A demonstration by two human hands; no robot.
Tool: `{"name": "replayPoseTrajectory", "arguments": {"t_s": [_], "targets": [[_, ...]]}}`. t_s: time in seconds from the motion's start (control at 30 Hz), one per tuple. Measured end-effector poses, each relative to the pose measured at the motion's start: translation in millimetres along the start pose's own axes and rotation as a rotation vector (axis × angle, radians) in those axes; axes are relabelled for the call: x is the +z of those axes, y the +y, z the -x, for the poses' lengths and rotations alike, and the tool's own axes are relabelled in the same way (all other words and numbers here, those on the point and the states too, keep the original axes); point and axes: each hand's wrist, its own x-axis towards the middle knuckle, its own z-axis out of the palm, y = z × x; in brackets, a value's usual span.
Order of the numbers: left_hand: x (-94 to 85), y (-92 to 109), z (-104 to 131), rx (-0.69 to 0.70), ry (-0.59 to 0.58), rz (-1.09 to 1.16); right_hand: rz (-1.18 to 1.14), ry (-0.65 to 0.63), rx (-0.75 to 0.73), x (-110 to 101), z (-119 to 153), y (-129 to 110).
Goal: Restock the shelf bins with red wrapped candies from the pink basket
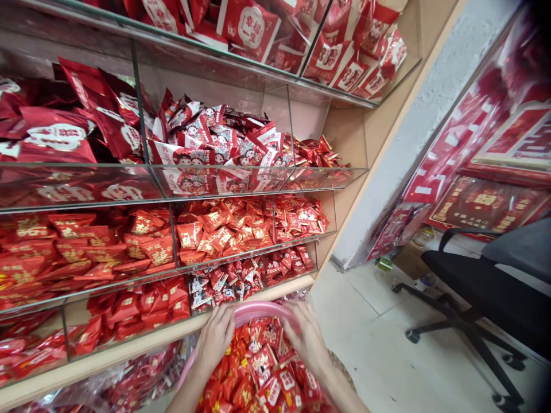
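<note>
A pink basket (pixel 258 308) full of small red and orange wrapped packets (pixel 262 364) is at the bottom centre, close to the lowest shelf edge. My left hand (pixel 218 331) grips its rim on the left of the far side, fingers curled over it. On the right of that rim lies my right hand (pixel 305 332), its fingers bent around the edge with the thumb toward the packets. Both forearms come in from the bottom of the view, on either side of the packets.
Glass-fronted shelves (pixel 253 198) with divided compartments of red packets rise ahead and to the left. Bagged packets (pixel 142 376) lie below the lowest board. A black office chair (pixel 477 287) stands on the tiled floor (pixel 365 321) at right, near red wrapped goods (pixel 491 201).
</note>
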Motion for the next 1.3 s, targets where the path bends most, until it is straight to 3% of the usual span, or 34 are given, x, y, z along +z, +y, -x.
{"name": "replayPoseTrajectory", "arguments": {"t_s": [0.17, 0.27, 0.37, 0.5, 0.67, 0.87, 1.1, 1.3], "targets": [[0.8, -1.4, -0.4, 0.005, 0.024, 0.005, 0.035, 0.329, -0.029, -44.1, -74.7, -12.1], [1.3, -2.4, 0.6, 0.008, 0.031, 0.001, 0.113, 0.432, -0.006, -59.6, -119.6, -20.9], [1.8, -3.6, 2.1, 0.019, 0.028, -0.013, 0.226, 0.458, 0.059, -65.4, -155.2, -24.8], [3.2, -5.5, 2.7, 0.016, 0.016, -0.021, 0.385, 0.37, 0.17, -68.5, -185.3, -24.9], [2.2, -5.0, 2.0, 0.005, 0.013, -0.001, 0.483, 0.241, 0.217, -72.1, -196.8, -25.0], [-0.8, -1.9, 1.9, 0.009, 0.03, 0.027, 0.518, 0.221, 0.208, -76.2, -194.7, -16.9], [-0.2, -1.2, 1.4, -0.022, -0.013, 0.032, 0.4, 0.365, 0.174, -86.6, -188.7, -1.4], [1.8, -2.1, 0.8, -0.008, 0.005, 0.024, -0.003, 0.494, 0.139, -101.4, -186.2, 9.3]]}}
